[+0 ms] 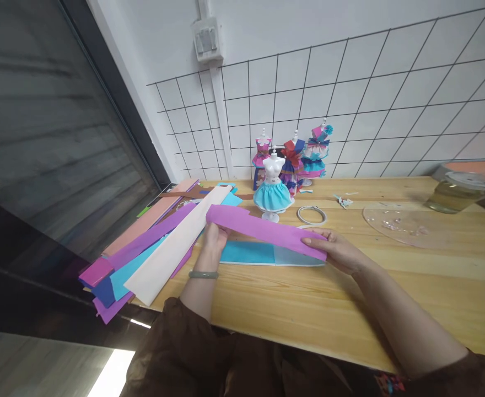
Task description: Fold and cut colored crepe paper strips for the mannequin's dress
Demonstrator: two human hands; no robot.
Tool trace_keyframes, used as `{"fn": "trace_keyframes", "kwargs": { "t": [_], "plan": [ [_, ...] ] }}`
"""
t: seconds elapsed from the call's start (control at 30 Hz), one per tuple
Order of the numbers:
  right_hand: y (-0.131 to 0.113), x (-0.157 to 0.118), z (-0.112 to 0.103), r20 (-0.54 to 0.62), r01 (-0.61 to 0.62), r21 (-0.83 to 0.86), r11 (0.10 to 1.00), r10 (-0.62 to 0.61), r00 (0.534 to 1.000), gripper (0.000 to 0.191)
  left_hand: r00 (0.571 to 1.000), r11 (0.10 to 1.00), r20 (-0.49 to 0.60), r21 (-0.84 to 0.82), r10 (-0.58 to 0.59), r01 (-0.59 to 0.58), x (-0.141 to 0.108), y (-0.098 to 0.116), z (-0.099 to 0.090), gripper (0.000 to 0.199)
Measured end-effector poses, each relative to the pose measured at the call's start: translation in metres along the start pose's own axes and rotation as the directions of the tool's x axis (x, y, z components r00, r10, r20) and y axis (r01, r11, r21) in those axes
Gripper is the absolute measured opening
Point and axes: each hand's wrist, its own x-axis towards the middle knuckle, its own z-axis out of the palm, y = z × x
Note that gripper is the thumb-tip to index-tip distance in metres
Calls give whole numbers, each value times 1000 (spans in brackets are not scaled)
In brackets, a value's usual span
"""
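Observation:
A purple strip of crepe paper (263, 227) stretches between my two hands above the table. My left hand (215, 236) holds its left end from below, most of the fingers hidden behind the paper. Thumb on top, my right hand (337, 251) pinches the right end. Beneath the strip lies a flat blue piece (246, 253), paler toward the right. Just behind stands a small white dress form (274, 168) wearing a gathered turquoise skirt (273, 196). To the left, a cream strip (172, 253) lies across a fanned pile of coloured strips (143, 240).
A roll of narrow tape (312, 215) lies right of the dress form. Several dressed mini forms (314, 151) stand near the wall grid (362, 82). A clear plate (391, 234) with small shiny bits and a cup of yellowish liquid (453, 196) are at the right.

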Motion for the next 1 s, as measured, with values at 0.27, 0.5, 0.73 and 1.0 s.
{"fn": "trace_keyframes", "kwargs": {
  "t": [0.27,0.5,0.73,1.0],
  "plan": [
    [0,1,-10,-52,33,-280,959,-50,997,41,984,963,55,-202,-172,179,1,4,-5,41],
    [-7,-4,-3,0,53,-435,899,-59,998,43,992,977,43,-170,-121,127,-3,2,-1,18],
    [-1,1,-7,-89,5,-421,907,-47,995,50,999,975,-9,-221,-34,31,-4,3,1,14],
    [2,4,-10,-221,-33,-412,911,-65,973,40,977,986,-160,-66,142,-154,10,2,-12,15]
  ]
}}
